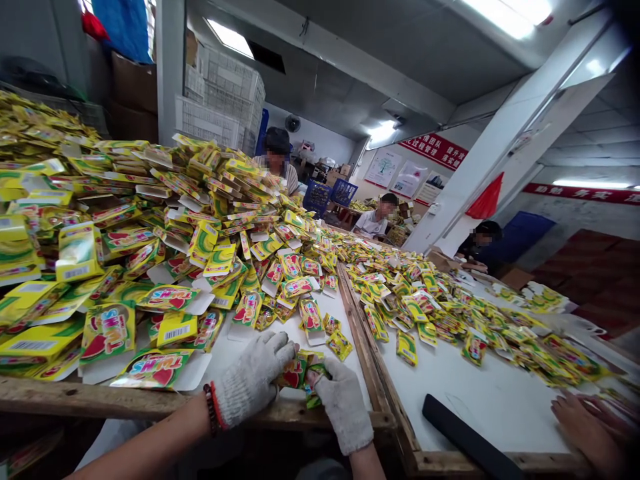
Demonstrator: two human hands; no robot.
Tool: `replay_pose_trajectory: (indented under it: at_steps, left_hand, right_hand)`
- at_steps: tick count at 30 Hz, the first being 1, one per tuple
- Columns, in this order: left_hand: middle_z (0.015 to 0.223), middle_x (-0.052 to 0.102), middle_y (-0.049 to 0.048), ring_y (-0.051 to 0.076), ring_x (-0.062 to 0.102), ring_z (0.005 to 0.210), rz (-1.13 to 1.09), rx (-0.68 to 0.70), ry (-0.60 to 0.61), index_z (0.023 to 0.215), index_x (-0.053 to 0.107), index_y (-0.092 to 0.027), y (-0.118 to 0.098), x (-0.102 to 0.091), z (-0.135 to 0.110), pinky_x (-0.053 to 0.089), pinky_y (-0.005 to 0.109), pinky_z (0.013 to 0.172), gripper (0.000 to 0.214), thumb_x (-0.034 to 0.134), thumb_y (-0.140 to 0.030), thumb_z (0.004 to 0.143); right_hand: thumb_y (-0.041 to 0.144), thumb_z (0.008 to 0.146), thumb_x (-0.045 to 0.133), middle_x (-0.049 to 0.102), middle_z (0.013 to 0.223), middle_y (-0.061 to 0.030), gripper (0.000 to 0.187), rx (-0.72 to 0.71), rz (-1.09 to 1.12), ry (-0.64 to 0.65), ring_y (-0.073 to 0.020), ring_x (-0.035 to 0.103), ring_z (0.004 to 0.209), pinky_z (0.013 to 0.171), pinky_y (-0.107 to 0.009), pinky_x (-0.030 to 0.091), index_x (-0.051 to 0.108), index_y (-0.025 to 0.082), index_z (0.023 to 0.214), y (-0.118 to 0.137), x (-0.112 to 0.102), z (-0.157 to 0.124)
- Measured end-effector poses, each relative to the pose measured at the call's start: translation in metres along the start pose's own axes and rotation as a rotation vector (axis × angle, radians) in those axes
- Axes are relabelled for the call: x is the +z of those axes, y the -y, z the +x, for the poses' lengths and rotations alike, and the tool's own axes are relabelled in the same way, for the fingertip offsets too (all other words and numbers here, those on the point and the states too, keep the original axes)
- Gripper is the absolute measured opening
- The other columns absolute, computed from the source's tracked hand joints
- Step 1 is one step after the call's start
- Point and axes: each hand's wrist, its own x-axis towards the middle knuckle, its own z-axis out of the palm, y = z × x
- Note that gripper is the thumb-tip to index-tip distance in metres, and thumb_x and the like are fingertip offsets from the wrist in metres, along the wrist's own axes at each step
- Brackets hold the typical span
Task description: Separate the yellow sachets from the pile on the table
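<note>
My left hand [253, 380] and my right hand [343, 407] both wear white knit gloves, and they meet at the table's near edge. Between them is a crumpled yellow-green foil packet [300, 373], held by the fingertips of both hands, with part of it hidden by the gloves. A huge heap of yellow-green foil packets with white card tabs [190, 200] rises just beyond my left hand. Several loose packets [310, 313] lie on the white table top [250, 363] ahead of my hands. A dark beaded bracelet and a red band [211, 408] circle my left wrist.
A wooden rail [367, 313] divides this table from a white-topped one [480, 400] strewn with packets. On that one lie a black strip [460, 433] and, at lower right, another person's bare hand [587, 433]. Several people sit beyond, near stacked white crates [225, 93].
</note>
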Motion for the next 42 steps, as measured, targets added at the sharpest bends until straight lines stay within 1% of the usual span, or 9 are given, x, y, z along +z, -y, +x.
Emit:
replay_pose_trajectory:
  at_steps: [5, 9, 11, 15, 18, 24, 28, 35, 42]
  left_hand:
    - [0.112, 0.052, 0.0063, 0.025, 0.047, 0.1, -0.028, 0.039, 0.016, 0.114, 0.05, -0.023, -0.002, -0.005, 0.0, 0.043, 0.038, 0.087, 0.06, 0.052, -0.005, 0.057]
    - [0.112, 0.051, 0.0067, 0.024, 0.05, 0.101, -0.113, -0.041, -0.016, 0.11, 0.05, -0.022, 0.001, -0.007, 0.0, 0.044, 0.036, 0.085, 0.045, 0.058, -0.013, 0.066]
    - [0.114, 0.051, 0.0069, 0.024, 0.051, 0.104, -0.156, -0.087, -0.032, 0.112, 0.048, -0.022, 0.003, -0.005, 0.0, 0.044, 0.036, 0.087, 0.044, 0.061, -0.02, 0.07]
    - [0.116, 0.053, 0.0072, 0.024, 0.053, 0.104, -0.201, -0.128, -0.044, 0.111, 0.046, -0.021, 0.004, -0.003, 0.001, 0.045, 0.035, 0.088, 0.045, 0.067, -0.029, 0.072]
    - [0.117, 0.053, 0.0076, 0.025, 0.054, 0.104, -0.206, -0.121, -0.02, 0.11, 0.046, -0.021, 0.004, -0.004, 0.0, 0.045, 0.035, 0.087, 0.046, 0.069, -0.032, 0.071]
    - [0.118, 0.052, 0.0078, 0.025, 0.052, 0.108, -0.235, -0.116, 0.002, 0.11, 0.046, -0.02, 0.003, -0.007, -0.001, 0.044, 0.036, 0.091, 0.052, 0.074, -0.03, 0.067]
    - [0.115, 0.052, 0.0068, 0.024, 0.052, 0.105, -0.249, -0.089, 0.011, 0.11, 0.047, -0.021, 0.004, -0.007, 0.0, 0.044, 0.035, 0.089, 0.051, 0.073, -0.028, 0.067]
    - [0.117, 0.051, 0.0059, 0.024, 0.049, 0.111, -0.299, -0.041, -0.016, 0.112, 0.046, -0.023, 0.004, -0.008, -0.002, 0.042, 0.036, 0.095, 0.051, 0.073, -0.029, 0.069]
    - [0.114, 0.052, 0.0075, 0.025, 0.05, 0.106, -0.232, -0.006, 0.023, 0.11, 0.048, -0.021, -0.001, -0.01, 0.0, 0.043, 0.038, 0.091, 0.047, 0.069, -0.025, 0.068]
  right_hand:
    - [0.018, 0.076, 0.054, 0.07, 0.077, -0.004, 0.017, -0.101, -0.284, 0.111, -0.0161, 0.06, 0.072, 0.068, -0.024, 0.045, 0.071, 0.019, 0.076, 0.009, -0.003, 0.011]
    - [0.022, 0.081, 0.05, 0.07, 0.082, -0.0041, 0.019, -0.153, -0.231, 0.102, -0.0168, 0.06, 0.074, 0.071, -0.026, 0.044, 0.069, 0.02, 0.085, 0.006, -0.016, 0.011]
    - [0.032, 0.083, 0.051, 0.068, 0.078, -0.0044, 0.02, -0.08, -0.183, -0.02, -0.0179, 0.058, 0.071, 0.067, -0.027, 0.044, 0.067, 0.02, 0.083, 0.002, -0.023, 0.007]
    - [0.048, 0.086, 0.048, 0.067, 0.084, -0.0089, 0.033, 0.011, -0.144, -0.407, -0.0209, 0.058, 0.074, 0.068, -0.03, 0.043, 0.062, 0.019, 0.088, 0.002, -0.022, -0.002]
    - [0.048, 0.087, 0.046, 0.067, 0.091, -0.0108, 0.033, 0.029, -0.075, -0.51, -0.0218, 0.059, 0.078, 0.07, -0.031, 0.044, 0.06, 0.019, 0.092, 0.006, -0.004, -0.004]
    - [0.043, 0.089, 0.044, 0.067, 0.089, -0.0109, 0.03, -0.056, -0.125, -0.411, -0.0225, 0.06, 0.081, 0.075, -0.032, 0.045, 0.062, 0.018, 0.091, 0.0, 0.026, -0.001]
    - [0.04, 0.09, 0.044, 0.068, 0.091, -0.0104, 0.029, -0.116, -0.19, -0.312, -0.0223, 0.061, 0.085, 0.079, -0.032, 0.045, 0.065, 0.019, 0.089, -0.01, 0.021, -0.001]
    - [0.042, 0.089, 0.046, 0.069, 0.091, -0.0087, 0.031, -0.039, -0.089, -0.267, -0.0199, 0.062, 0.081, 0.074, -0.028, 0.048, 0.064, 0.018, 0.092, -0.008, 0.008, -0.002]
    - [0.028, 0.088, 0.041, 0.068, 0.106, -0.0172, 0.033, -0.218, -0.423, -0.334, -0.0267, 0.061, 0.099, 0.091, -0.037, 0.043, 0.067, 0.013, 0.101, -0.007, 0.021, -0.001]
